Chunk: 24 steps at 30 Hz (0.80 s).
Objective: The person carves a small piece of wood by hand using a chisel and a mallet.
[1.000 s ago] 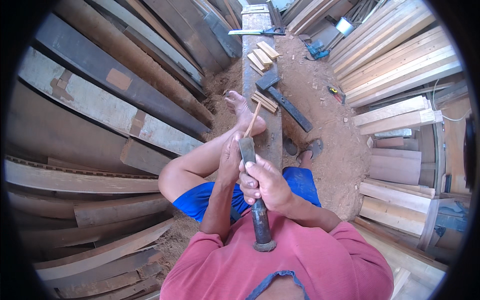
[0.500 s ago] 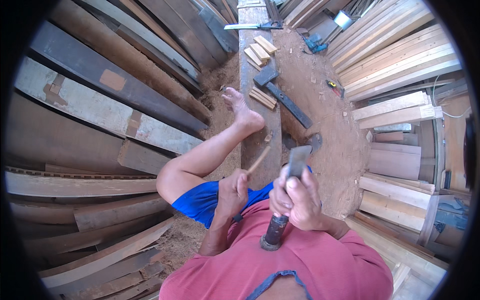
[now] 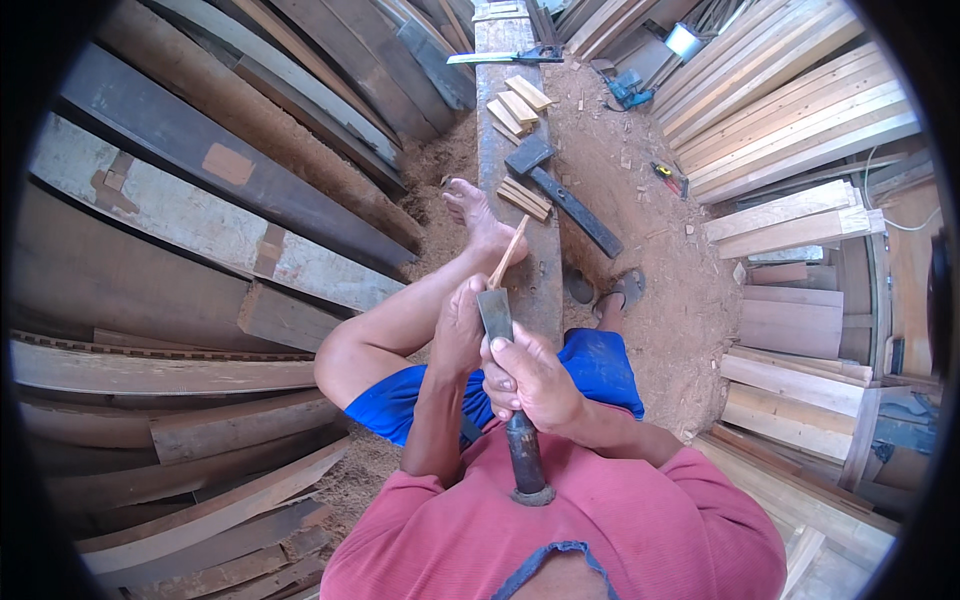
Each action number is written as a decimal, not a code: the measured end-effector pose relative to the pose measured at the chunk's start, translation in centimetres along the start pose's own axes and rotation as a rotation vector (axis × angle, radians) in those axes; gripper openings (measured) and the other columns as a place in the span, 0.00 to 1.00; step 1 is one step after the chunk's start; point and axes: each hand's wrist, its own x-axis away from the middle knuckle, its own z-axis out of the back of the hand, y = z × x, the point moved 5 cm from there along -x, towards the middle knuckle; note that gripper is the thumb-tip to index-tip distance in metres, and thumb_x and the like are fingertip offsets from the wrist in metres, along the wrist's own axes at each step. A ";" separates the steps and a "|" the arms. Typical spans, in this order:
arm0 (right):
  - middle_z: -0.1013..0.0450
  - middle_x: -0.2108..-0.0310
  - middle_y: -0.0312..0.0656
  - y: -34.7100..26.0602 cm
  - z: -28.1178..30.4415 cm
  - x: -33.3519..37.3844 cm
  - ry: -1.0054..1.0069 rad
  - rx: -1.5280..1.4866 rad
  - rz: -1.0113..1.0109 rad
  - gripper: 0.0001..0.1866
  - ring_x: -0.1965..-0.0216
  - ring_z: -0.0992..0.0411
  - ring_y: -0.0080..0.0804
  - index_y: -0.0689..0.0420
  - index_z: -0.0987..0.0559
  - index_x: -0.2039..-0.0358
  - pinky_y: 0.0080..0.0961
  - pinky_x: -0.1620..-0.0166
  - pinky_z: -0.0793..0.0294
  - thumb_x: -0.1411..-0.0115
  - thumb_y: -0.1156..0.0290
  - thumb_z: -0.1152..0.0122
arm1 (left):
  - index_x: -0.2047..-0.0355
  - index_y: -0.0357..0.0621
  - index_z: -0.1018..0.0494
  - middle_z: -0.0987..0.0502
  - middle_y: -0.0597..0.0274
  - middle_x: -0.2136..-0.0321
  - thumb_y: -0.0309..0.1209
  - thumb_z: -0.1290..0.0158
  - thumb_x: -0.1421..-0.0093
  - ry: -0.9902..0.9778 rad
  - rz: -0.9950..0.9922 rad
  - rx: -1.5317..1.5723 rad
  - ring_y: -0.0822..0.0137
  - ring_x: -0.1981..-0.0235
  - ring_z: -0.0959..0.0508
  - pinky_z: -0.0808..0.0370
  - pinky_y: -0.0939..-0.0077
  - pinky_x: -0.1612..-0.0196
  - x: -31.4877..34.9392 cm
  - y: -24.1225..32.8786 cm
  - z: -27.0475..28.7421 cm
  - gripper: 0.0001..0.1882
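Note:
My left hand (image 3: 459, 325) is closed around the lower end of a thin wooden stick (image 3: 510, 252), which points up and away past my bare foot. In my right hand (image 3: 535, 378) is a wide-bladed chisel (image 3: 523, 455). My fingers wrap its upper handle and the base of its blade. The handle's end rests against my shirt at the chest. The flat blade lies right beside my left hand, at the stick's lower end; whether its edge touches the wood I cannot tell.
On the long plank bench (image 3: 505, 255) lie a dark mallet (image 3: 577, 212), several wood pieces (image 3: 518, 106), short sticks (image 3: 525, 198) and a handsaw (image 3: 505, 56). A blue power tool (image 3: 627, 92) sits on the sawdust-covered floor. Boards (image 3: 230, 210) line the left; stacked timber (image 3: 800, 110) lines the right.
Both hands have come together. The chisel has moved left and down toward the stick. My left hand has risen, with the stick now pointing more upright.

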 end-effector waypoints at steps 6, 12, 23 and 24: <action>0.42 0.82 0.29 -2.7 0.2 2.7 0.066 0.103 0.230 0.09 0.86 0.43 0.14 0.56 0.35 0.63 0.17 0.81 0.36 0.30 0.64 0.59 | 0.75 0.44 0.34 0.38 0.71 0.84 0.46 0.67 0.28 -0.024 -0.127 -0.262 0.77 0.82 0.38 0.37 0.75 0.78 4.7 -0.3 -0.4 0.24; 0.40 0.85 0.29 -6.1 3.3 1.6 0.229 0.475 0.395 0.11 0.86 0.41 0.15 0.59 0.31 0.55 0.17 0.81 0.39 0.32 0.67 0.56 | 0.73 0.42 0.30 0.41 0.72 0.89 0.46 0.64 0.28 -0.040 0.315 0.509 0.77 0.89 0.43 0.44 0.79 0.85 7.2 -5.1 -0.8 0.24; 0.34 0.80 0.27 -6.2 6.7 -2.1 0.236 0.626 0.412 0.09 0.83 0.39 0.10 0.58 0.27 0.59 0.13 0.80 0.38 0.34 0.66 0.46 | 0.63 0.43 0.31 0.37 0.68 0.86 0.47 0.59 0.30 -0.312 0.345 0.780 0.78 0.88 0.42 0.44 0.84 0.84 4.4 -2.4 -3.7 0.19; 0.34 0.79 0.29 -5.9 6.8 -2.2 0.220 0.528 0.346 0.10 0.83 0.39 0.11 0.57 0.28 0.56 0.13 0.80 0.36 0.33 0.65 0.48 | 0.64 0.44 0.32 0.36 0.68 0.85 0.47 0.58 0.30 -0.316 0.295 0.711 0.78 0.87 0.42 0.43 0.84 0.84 4.0 -2.4 -3.6 0.18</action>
